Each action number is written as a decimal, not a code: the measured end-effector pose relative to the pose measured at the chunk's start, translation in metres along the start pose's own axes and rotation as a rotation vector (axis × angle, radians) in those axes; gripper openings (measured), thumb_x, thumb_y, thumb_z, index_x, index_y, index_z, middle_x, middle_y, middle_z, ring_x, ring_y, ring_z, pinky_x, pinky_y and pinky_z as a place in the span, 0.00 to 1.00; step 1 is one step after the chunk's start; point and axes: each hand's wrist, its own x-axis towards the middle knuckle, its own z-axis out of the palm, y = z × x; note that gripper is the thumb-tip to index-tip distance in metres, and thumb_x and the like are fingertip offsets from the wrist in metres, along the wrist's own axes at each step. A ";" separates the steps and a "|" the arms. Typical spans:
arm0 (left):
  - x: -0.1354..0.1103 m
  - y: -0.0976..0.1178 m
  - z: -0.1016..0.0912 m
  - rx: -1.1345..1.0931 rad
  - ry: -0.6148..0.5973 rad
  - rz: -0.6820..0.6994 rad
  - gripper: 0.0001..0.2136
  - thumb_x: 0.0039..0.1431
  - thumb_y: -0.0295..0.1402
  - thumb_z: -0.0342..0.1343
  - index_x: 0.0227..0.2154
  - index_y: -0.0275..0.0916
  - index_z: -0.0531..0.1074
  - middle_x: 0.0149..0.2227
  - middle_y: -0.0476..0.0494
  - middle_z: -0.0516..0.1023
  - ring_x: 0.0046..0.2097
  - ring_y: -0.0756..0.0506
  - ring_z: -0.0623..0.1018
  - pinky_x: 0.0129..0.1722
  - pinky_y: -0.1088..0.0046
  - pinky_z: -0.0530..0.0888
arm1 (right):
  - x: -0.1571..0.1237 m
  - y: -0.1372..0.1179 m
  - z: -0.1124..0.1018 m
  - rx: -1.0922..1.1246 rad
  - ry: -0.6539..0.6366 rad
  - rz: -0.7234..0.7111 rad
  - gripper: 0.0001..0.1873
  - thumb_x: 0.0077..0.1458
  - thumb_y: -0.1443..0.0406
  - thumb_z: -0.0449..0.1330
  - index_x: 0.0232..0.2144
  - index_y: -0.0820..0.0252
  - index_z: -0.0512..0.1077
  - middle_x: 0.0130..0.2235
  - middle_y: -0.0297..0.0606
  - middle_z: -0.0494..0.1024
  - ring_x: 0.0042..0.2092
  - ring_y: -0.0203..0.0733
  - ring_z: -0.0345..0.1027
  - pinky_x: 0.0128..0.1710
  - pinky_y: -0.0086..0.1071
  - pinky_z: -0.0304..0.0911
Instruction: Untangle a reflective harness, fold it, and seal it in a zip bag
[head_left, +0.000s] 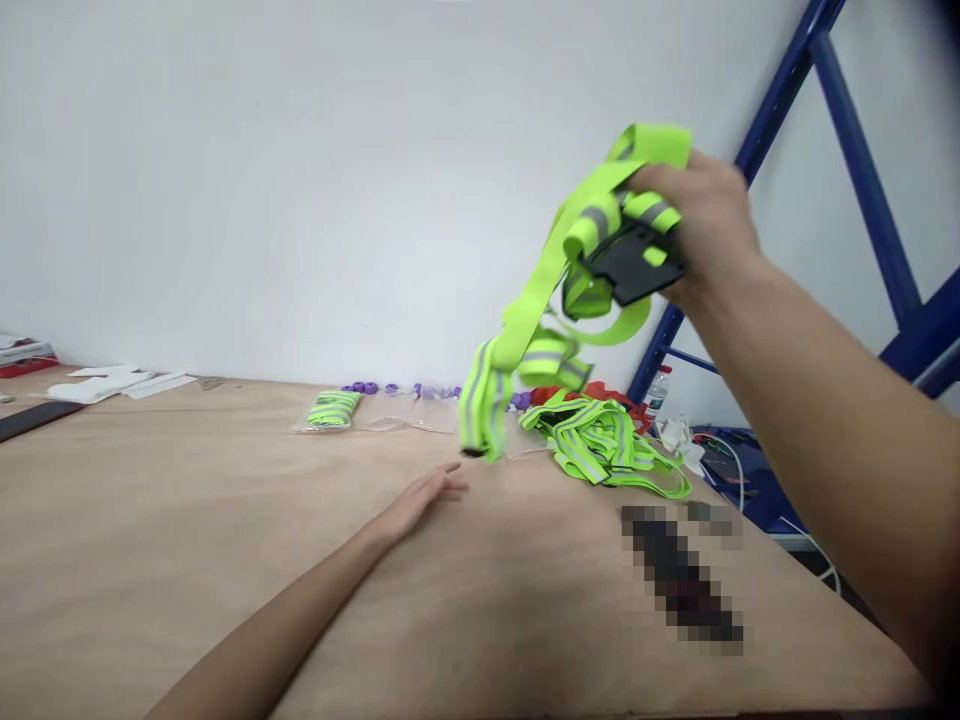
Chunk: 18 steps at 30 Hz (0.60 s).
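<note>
High on the right, my right hand (709, 215) is closed around a bunched neon-yellow reflective strap (536, 300) with grey stripes. A flat black plastic buckle piece (634, 262) hangs in the bunch beside my fingers. The strap's lower loops dangle above the table. Below and to the left, my left hand (420, 500) is low over the wooden table with its fingers stretched out, holding nothing. Behind the hanging strap lies a pile of similar reflective straps (600, 440). Farther left sits a folded strap in a clear plastic bag (332, 410).
Clear bags (409, 412) and small purple rolls (365, 387) line the wall side. Red material (600, 392) and a bottle (658, 393) stand behind the pile. A pixelated dark object (679, 575) lies front right. White papers (112, 383) are at left; a blue metal frame (862, 170) rises right.
</note>
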 end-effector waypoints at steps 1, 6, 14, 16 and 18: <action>0.000 0.001 -0.003 -0.235 -0.039 0.007 0.39 0.66 0.60 0.25 0.71 0.41 0.46 0.64 0.27 0.66 0.59 0.35 0.75 0.56 0.51 0.70 | -0.013 0.001 0.007 -0.015 0.001 0.049 0.12 0.60 0.77 0.56 0.46 0.75 0.73 0.41 0.43 0.82 0.33 0.28 0.72 0.35 0.28 0.65; -0.009 0.012 -0.018 -1.018 -0.227 0.046 0.40 0.58 0.59 0.54 0.69 0.47 0.51 0.63 0.26 0.68 0.49 0.34 0.80 0.36 0.65 0.77 | -0.043 0.031 0.013 -0.022 -0.061 0.186 0.12 0.57 0.75 0.60 0.44 0.72 0.75 0.34 0.37 0.82 0.29 0.29 0.69 0.32 0.28 0.65; -0.016 0.043 -0.010 -1.034 -0.031 -0.110 0.36 0.49 0.59 0.63 0.50 0.33 0.75 0.45 0.30 0.81 0.40 0.34 0.82 0.30 0.68 0.75 | -0.127 0.108 0.036 0.217 -0.282 0.441 0.17 0.41 0.57 0.72 0.34 0.58 0.77 0.32 0.33 0.81 0.31 0.40 0.73 0.33 0.33 0.68; -0.016 0.046 -0.004 -1.015 0.016 -0.116 0.31 0.48 0.48 0.70 0.51 0.34 0.74 0.46 0.32 0.82 0.37 0.38 0.82 0.30 0.71 0.75 | -0.154 0.115 0.049 0.286 -0.337 0.480 0.17 0.46 0.54 0.69 0.36 0.57 0.76 0.32 0.32 0.81 0.32 0.41 0.74 0.33 0.33 0.68; -0.014 0.048 -0.001 -0.989 0.097 -0.149 0.27 0.46 0.38 0.72 0.50 0.35 0.75 0.45 0.34 0.82 0.36 0.41 0.82 0.31 0.72 0.76 | -0.170 0.122 0.055 0.259 -0.389 0.453 0.16 0.48 0.54 0.68 0.37 0.56 0.75 0.33 0.33 0.80 0.35 0.42 0.74 0.35 0.33 0.68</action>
